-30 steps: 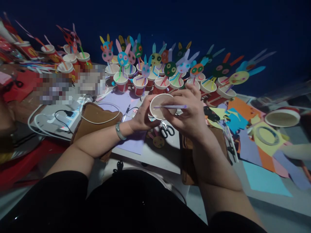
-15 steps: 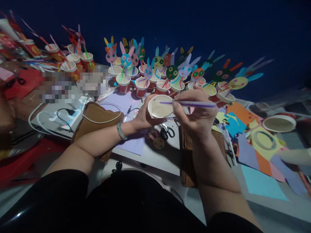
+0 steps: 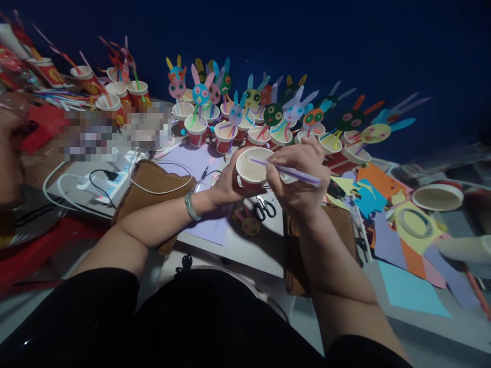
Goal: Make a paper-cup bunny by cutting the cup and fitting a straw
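Note:
My left hand is wrapped round a paper cup, whose open mouth faces up and toward me. Between the fingers of my right hand is a thin purple stick; its far end is over the mouth of the cup, and whether it touches the inside is not clear. Under the hands, black-handled scissors lie on the table beside a small paper rabbit face. A pen rests on a purple sheet left of the cup.
Several cups with paper rabbit faces stand along the back. At the left are a white power strip with cables and a brown pad. Coloured paper, a tape ring and a big cup are at the right.
My right hand has moved left and slightly down, and the purple stick now slants more steeply. The cup in my left hand has tipped more upright, showing more of its outer wall.

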{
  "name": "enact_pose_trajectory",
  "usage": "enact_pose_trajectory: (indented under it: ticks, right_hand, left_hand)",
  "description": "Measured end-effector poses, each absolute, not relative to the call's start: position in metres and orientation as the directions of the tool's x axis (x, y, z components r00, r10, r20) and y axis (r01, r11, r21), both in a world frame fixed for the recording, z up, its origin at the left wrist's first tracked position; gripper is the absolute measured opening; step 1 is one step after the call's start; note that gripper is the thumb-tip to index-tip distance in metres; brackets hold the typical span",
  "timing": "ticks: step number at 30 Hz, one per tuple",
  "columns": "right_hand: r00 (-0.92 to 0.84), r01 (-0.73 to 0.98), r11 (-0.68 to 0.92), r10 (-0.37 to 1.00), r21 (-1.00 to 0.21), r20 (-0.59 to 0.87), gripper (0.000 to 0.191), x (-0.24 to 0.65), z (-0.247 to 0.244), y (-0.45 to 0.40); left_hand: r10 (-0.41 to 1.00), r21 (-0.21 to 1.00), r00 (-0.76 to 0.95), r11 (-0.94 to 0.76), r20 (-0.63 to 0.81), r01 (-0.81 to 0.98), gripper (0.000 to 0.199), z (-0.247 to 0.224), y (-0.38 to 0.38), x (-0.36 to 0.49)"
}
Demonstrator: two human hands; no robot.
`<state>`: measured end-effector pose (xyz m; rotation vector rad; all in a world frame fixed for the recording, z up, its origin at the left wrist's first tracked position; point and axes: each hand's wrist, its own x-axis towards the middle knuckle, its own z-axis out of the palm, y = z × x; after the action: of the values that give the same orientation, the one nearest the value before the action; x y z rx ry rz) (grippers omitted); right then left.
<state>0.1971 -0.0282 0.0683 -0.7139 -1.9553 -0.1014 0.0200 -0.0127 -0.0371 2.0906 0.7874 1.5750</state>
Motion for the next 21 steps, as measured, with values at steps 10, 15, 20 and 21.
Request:
enact_pose_trajectory:
  ticks: [10,15,20,21]
  right_hand:
    - [-0.368,0.502,0.791,0.562,-0.35,0.741,0.008,0.204,0.06,-0.017]
    - [-0.412,0.528,0.772,0.597,-0.353,0.689,0.012,0.205,0.057,-0.013]
    - [-0.427,0.57,0.733,0.65,-0.371,0.629,0.011,0.206,0.066,-0.02]
    - [-0.427,0.562,0.725,0.666,-0.397,0.611,0.015,0.206,0.068,-0.023]
  left_hand:
    - [0.693,0.676,0.186,-0.72,0.696,0.157,0.096,-0.03,-0.018,0.02]
    - [0.72,0.691,0.243,-0.693,0.65,0.207,0.094,-0.028,-0.018,0.016]
    - [0.704,0.657,0.293,-0.709,0.647,0.256,0.093,-0.023,-0.019,0.014]
    - [0.7,0.65,0.287,-0.714,0.654,0.26,0.092,-0.022,-0.02,0.014]
